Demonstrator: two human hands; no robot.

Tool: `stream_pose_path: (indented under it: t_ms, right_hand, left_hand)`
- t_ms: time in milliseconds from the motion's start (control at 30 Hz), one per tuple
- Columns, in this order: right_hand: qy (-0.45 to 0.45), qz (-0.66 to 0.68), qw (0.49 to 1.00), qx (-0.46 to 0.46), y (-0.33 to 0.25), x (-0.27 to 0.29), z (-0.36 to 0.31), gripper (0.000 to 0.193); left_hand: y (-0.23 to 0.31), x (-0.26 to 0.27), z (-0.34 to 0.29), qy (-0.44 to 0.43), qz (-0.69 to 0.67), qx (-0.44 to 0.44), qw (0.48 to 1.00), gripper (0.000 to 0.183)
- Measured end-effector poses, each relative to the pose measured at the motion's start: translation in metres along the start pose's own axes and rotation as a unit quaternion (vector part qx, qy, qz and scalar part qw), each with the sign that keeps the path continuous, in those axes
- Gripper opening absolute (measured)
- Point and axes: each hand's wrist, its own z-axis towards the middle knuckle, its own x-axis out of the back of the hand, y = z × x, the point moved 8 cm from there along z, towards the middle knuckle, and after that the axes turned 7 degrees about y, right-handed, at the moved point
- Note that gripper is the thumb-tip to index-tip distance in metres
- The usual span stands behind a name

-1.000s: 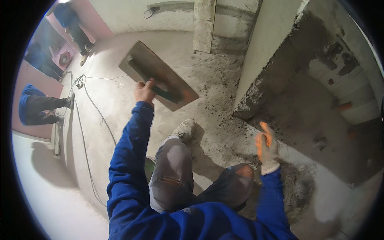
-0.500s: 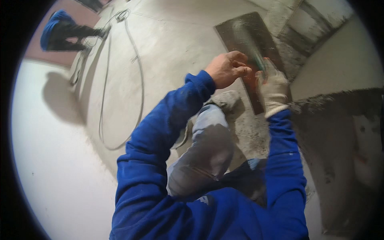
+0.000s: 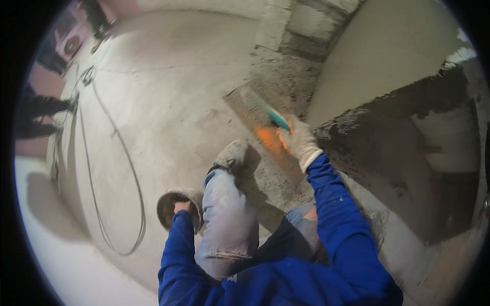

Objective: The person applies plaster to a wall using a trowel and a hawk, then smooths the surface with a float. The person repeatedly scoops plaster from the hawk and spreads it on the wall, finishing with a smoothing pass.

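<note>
The right hand [image 3: 299, 141], in a pale glove with orange on its finger side, is clamped around the green handle [image 3: 278, 121] of a trowel [image 3: 263, 135]. The trowel is near the middle of the view, its long blade slanting from 11 o'clock down toward 5, and an orange patch shows on it next to the fingers. Whether the blade touches the floor [image 3: 168, 102] cannot be told.

The bare left hand [image 3: 182, 206] reaches into the mouth of a bucket [image 3: 167, 210], between 7 and 8 o'clock, just beside the left leg [image 3: 227, 229]. Its fingers are hidden, so whether they are apart or wrapped on something cannot be told.

A dusty shoe [image 3: 232, 155] stands close to the trowel's lower left edge. Crumbs [image 3: 293, 71] of rubble lie at 1 o'clock, near a board [image 3: 273, 25] at 12. A smooth pale wall [image 3: 383, 66] rises at 2 o'clock; its ragged edge ends near the glove. A looped cable [image 3: 89, 75] runs from 10 o'clock down to 8. Toward 10 are a round fan [image 3: 71, 45] and a co-worker's legs [image 3: 94, 18]; another co-worker's dark trousers [image 3: 43, 109] show between 9 and 10.
</note>
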Motion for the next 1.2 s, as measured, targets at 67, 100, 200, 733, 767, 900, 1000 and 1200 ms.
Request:
stream_pose_path:
  t_ms: [67,100,200,733,767,900,1000,1200]
  right_hand:
    - [-0.045,0.088,0.994,-0.056,0.015,-0.014,0.003,0.039]
    - [-0.02,0.118,0.993,-0.015,0.009,-0.018,0.011,0.038]
    - [-0.1,0.289,0.935,-0.181,0.038,-0.047,0.023,0.039]
    - [-0.066,0.426,0.811,-0.396,0.019,-0.036,0.156,0.034]
    - [-0.061,0.404,0.811,-0.418,0.014,-0.03,0.157,0.033]
    - [-0.019,0.406,0.775,-0.484,-0.01,-0.009,0.159,0.03]
    - [-0.011,0.402,0.765,-0.503,-0.018,0.016,0.175,0.032]
    - [0.06,0.519,0.732,-0.437,-0.034,0.089,0.246,0.049]
  left_hand:
    - [-0.006,-0.004,0.011,0.027,0.053,0.017,0.998,0.041]
    - [-0.005,-0.003,0.014,0.02,0.075,0.01,0.997,0.041]
    - [-0.007,-0.001,0.013,-0.046,0.146,0.002,0.988,0.039]
    - [0.0,0.139,-0.062,-0.257,-0.054,0.018,0.965,0.072]
    - [0.0,0.156,-0.064,-0.24,0.0,0.015,0.971,0.07]
    - [0.025,0.22,-0.053,-0.221,-0.015,0.077,0.972,0.066]
    - [0.087,0.251,-0.033,-0.246,-0.335,0.236,0.878,0.062]
    - [0.356,0.304,0.034,-0.273,-0.263,0.017,0.925,0.042]
